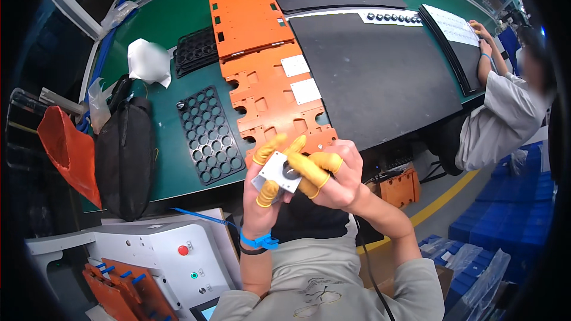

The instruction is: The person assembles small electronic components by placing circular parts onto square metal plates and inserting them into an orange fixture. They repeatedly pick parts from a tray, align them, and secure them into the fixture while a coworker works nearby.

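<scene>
Wearing yellow finger cots, my left hand (257, 209) grips a white square plate (274, 168) with small corner holes, its thumb pressed on the near side. The fingers of my right hand (340, 183), also in yellow finger cots, are closed over a dark round part (289, 172) at the plate's right side. Whether they pinch that part or only press on it is partly hidden. Just beyond my hands lies an orange fixture board (267, 92) with cut-outs. Two similar white plates, one (295, 66) behind the other (306, 91), rest on its right side.
Left of the fixture lies a black tray (209, 134) with round holes; a black bag (126, 154) and orange bag (68, 151) stand farther left. A large black mat (375, 83) covers the right. A co-worker (505, 107) works at far right. A machine panel (160, 255) is nearby.
</scene>
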`<state>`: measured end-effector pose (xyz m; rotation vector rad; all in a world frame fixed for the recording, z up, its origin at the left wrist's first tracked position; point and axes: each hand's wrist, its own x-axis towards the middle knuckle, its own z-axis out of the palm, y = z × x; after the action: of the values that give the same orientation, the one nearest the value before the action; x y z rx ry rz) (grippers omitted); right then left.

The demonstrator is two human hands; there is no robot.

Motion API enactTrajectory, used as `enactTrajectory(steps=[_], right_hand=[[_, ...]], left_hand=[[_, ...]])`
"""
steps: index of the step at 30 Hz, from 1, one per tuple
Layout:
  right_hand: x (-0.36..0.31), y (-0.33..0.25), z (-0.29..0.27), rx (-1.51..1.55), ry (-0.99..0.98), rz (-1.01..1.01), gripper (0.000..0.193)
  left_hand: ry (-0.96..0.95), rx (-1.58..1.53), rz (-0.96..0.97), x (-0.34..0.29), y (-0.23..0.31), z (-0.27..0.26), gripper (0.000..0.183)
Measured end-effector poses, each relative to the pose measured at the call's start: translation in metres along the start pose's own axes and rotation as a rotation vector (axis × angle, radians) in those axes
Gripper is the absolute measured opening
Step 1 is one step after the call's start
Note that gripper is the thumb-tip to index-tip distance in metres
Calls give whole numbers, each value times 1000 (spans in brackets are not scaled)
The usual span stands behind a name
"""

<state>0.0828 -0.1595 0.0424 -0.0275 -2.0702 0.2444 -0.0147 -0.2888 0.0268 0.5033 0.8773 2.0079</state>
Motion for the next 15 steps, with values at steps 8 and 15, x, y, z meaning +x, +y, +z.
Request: enactTrajectory(steps=[8,15], right_hand=[[12,61,-25,81,-269,867,18],[9,85,-17,283,-702,1163,31]], left_hand=[[307,268,233,1,12,-13,53],[385,218,255,-1,18,-21,52]])
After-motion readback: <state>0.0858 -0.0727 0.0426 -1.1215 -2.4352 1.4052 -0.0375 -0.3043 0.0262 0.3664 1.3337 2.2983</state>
